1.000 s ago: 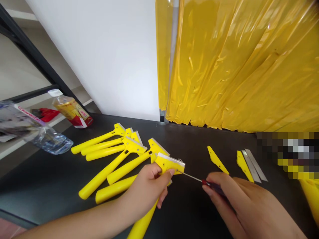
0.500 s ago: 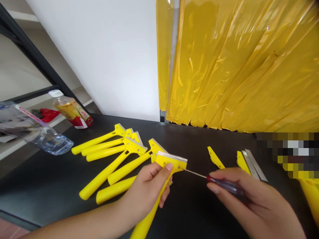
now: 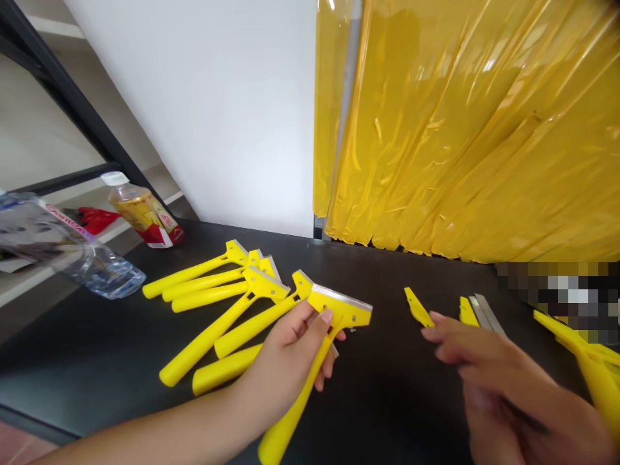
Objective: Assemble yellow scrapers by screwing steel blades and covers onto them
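The yellow plastic scraper [image 3: 334,323] sits above the black table top [image 3: 387,394], held off it by the left hand [image 3: 285,355], which pinches the neck just below the head between the thumb on top and the fingers curled behind. Its steel blade edge [image 3: 341,298] lies bare along the far side of the head, close to the thumb, so a slip of the grip could bring skin onto it. The right hand [image 3: 498,374] is blurred, its fingers extended and slightly parted; whether it grips anything is impossible to tell. Its fingertips reach toward the loose steel blades [image 3: 485,312] and yellow scraper caps [image 3: 417,308], where a careless sweep could nick a finger or scatter them. Spare scrapers [image 3: 208,303] lie overlapping at the left, and could shift if knocked.
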Action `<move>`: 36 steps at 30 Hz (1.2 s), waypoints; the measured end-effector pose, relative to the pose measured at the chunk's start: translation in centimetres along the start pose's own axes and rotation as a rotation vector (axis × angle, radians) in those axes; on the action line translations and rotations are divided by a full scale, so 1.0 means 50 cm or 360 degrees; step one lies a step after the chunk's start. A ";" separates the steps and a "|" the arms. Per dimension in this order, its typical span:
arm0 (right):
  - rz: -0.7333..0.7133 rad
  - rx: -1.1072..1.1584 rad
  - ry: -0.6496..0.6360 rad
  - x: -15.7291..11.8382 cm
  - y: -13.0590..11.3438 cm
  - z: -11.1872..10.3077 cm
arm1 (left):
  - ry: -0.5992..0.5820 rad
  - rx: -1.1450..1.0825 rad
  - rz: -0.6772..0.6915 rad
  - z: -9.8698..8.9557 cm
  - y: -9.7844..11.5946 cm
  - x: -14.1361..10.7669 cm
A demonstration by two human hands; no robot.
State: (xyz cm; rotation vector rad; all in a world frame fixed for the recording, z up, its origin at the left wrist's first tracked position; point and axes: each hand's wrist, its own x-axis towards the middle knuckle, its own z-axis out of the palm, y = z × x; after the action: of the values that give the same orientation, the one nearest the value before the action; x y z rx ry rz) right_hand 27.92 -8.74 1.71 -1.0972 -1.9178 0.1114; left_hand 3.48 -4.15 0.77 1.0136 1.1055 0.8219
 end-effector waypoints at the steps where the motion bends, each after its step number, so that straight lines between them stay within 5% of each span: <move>1: 0.0033 -0.0039 -0.0054 0.011 0.009 0.002 | 0.0025 -0.0031 0.0012 0.001 0.007 -0.001; 9: 0.0202 -0.0274 -0.0906 0.056 0.086 0.081 | 0.0072 -0.0223 0.0107 -0.002 0.027 -0.007; 18: 0.0139 -0.0527 -0.0929 0.042 0.101 0.104 | -0.0028 -0.0309 0.0023 -0.007 0.014 0.004; 28: 0.0469 -0.0429 -0.0976 0.058 0.092 0.082 | -0.0592 -0.0261 -0.0223 0.001 0.009 -0.021; 31: 0.0699 -0.0134 -0.0938 0.069 0.061 0.066 | -0.0701 -0.0173 -0.0259 0.003 0.011 -0.028; 36: 0.1582 0.1174 -0.0916 0.079 -0.003 0.050 | -0.0773 -0.0005 -0.0308 0.009 0.014 -0.034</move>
State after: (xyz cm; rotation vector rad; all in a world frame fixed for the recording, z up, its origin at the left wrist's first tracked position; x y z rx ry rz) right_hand 25.16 -5.15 2.89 -1.4409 -1.3504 1.6769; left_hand 3.42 -5.58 2.00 1.0162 0.7672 0.3900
